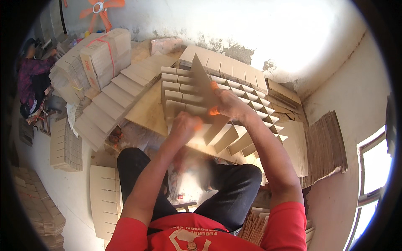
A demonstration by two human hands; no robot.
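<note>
A half-built cardboard divider grid (176, 79) of crossed strips lies on a board in front of me. My right hand (231, 103), with orange covers on its fingertips, is closed on a cardboard strip (202, 79) that stands tilted over the grid. The strip's lower end reaches down among the crossed pieces. At the grid's near left edge is my left hand (183, 126), its fingers curled in and slightly blurred. An orange cover shows at its fingertip, but what it grips, if anything, is hidden.
Overlapping slotted cardboard sheets (111, 100) lie on the left, with a strapped carton (106, 56) beyond. More cardboard stacks (326, 144) lean at the right wall. A person (33, 79) sits far left. An orange fan (98, 8) stands at the back.
</note>
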